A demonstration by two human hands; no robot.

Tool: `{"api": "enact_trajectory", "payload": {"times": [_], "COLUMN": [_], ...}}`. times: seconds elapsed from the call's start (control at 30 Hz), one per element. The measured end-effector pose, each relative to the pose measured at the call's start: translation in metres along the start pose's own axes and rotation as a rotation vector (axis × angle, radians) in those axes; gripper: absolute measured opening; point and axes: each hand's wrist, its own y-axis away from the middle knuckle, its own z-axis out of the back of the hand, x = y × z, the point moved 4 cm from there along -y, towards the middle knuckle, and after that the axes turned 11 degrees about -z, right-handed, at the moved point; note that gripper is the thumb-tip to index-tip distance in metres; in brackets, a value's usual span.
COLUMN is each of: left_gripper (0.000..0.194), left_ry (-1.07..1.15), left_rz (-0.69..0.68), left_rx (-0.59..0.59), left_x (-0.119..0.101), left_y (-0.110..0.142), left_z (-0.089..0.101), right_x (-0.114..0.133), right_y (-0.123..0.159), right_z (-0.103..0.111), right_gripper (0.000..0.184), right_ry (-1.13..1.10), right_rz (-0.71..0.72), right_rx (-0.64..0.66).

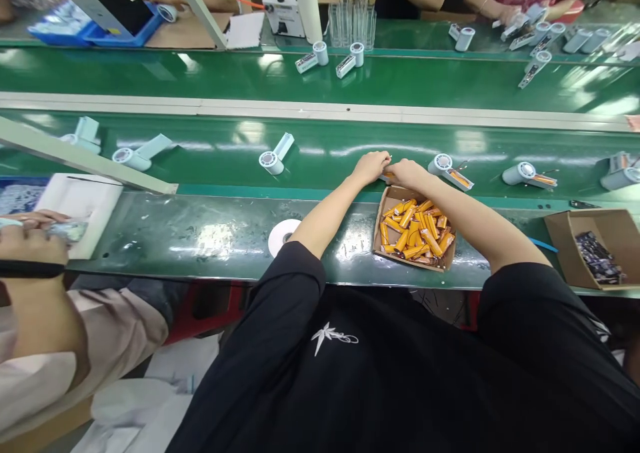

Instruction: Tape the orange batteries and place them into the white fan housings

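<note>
Fan housing [385, 179] lies beneath our arched left hand [372, 167] and right hand [406, 173], fingers pinched at it, beyond the battery carton [379, 245].

Factory assembly line | green conveyor belts [220, 147], seated workers, parts boxes [565, 253]

On the dark green surface [240, 239], a cardboard box [381, 256] of orange cylinders [415, 229] is placed nearside of the right grip [407, 174]. A white roll [277, 237] is set nearer and leftward of the left grip [371, 167], a white tray [95, 219] farther left. An open carton [573, 256] is seen far right of the right grip. Pale blue devices [271, 163] are spread along the green belt [210, 156], either side of both.
</note>
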Motion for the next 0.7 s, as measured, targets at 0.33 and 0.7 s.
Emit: {"api": "enact_trajectory", "payload": {"times": [0.33, 0.7], "left_gripper": [0.058, 0.056], "left_ry": [-0.052, -0.242], "left_rz": [-0.014, 0.081], "left_rx": [-0.153, 0.082], "left_x": [-0.012, 0.047], "left_y": [0.058, 0.426], "left_z": [0.037, 0.052], "right_x": [-0.038, -0.099], "right_y": [0.046, 0.260], "right_z": [0.049, -0.018], "right_gripper": [0.045, 0.020], "right_ry": [-0.306, -0.947], "right_rz": [0.101, -0.277], "right_rx": [-0.143, -0.431]}}
